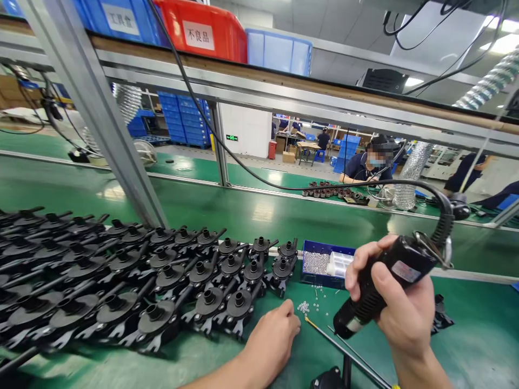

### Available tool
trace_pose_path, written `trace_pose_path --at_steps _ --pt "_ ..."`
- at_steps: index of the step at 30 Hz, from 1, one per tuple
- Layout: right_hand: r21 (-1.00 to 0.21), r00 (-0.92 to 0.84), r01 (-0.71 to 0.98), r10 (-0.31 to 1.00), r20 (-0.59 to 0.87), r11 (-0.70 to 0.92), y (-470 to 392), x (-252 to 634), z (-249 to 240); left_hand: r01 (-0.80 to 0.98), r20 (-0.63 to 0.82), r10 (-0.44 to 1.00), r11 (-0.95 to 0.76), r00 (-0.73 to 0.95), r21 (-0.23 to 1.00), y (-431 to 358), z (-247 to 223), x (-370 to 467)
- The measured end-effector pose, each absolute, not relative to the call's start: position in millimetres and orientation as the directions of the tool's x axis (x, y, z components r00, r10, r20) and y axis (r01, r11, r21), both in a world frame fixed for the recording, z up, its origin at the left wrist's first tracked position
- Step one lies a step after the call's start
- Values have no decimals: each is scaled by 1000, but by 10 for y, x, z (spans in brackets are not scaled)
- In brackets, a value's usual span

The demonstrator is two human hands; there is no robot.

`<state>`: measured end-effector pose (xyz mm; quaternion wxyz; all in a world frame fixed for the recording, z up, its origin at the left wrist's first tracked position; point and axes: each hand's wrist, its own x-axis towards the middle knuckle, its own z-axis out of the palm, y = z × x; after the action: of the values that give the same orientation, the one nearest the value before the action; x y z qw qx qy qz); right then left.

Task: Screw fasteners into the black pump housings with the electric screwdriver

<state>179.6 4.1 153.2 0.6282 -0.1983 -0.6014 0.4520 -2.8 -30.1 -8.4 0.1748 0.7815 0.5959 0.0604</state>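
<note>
My right hand (399, 302) is wrapped round a black electric screwdriver (385, 281), its cable rising from the top end and its nose pointing down to the left. My left hand (279, 329) rests low over the green table, fingers curled together beside a small pile of metal nuts (303, 307); what its fingertips hold, if anything, is hidden. A long thin metal rod with a yellow tip (340, 346) lies between the hands. At the bottom edge sits a black part (329, 379), partly cut off.
Many black assemblies (158, 316) stand in rows at the left. A blue bin (324, 281) holds small metal pieces and a white container. Another black part (441, 313) lies right of my right hand. A metal frame (101, 108) crosses overhead; a person (367, 167) works beyond.
</note>
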Motion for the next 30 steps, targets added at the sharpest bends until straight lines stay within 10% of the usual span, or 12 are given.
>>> trace_pose_path --at_steps 4,12,20,30 --pt "-776 -145 -358 790 596 519 -151 1818 1611 927 -179 948 -199 265 317 -379 -51 32" --pt "-740 -81 -297 757 649 603 -246 1892 1673 486 -338 861 126 379 865 -691 -71 110" --pt "-729 -67 -317 752 656 607 -329 1846 1698 188 -559 700 537 445 822 -632 -88 97" --pt "-754 -187 -311 741 645 579 -336 1784 1611 199 -518 753 480 406 854 -585 -116 178"
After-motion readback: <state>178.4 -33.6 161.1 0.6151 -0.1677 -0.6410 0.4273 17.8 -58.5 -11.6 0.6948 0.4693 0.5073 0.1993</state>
